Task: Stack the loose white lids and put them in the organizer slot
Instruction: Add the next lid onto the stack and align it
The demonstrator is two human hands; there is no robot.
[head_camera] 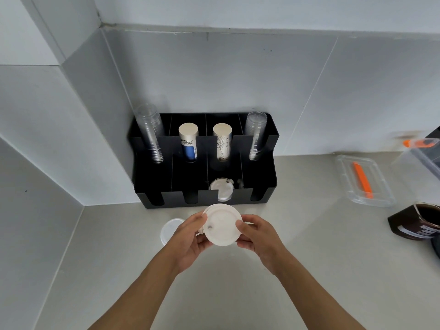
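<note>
A stack of white lids (pixel 222 224) is held above the counter, just in front of the black organizer (pixel 262 194). My left hand (pixel 190 239) grips its left side and my right hand (pixel 259 236) grips its right side. One more white lid (pixel 169 229) lies flat on the counter to the left, partly hidden behind my left hand. Inside the organizer's third front slot sits a clear lid (pixel 221 188). The other front slots look dark, and I cannot make out anything in them.
The organizer's back row holds two stacks of clear cups (pixel 150 132) (pixel 255 136) and two stacks of paper cups (pixel 188 141) (pixel 222 141). To the right lie a clear container lid (pixel 364 179) with an orange piece and a dark jar (pixel 421 221). Tiled walls close in the left and back.
</note>
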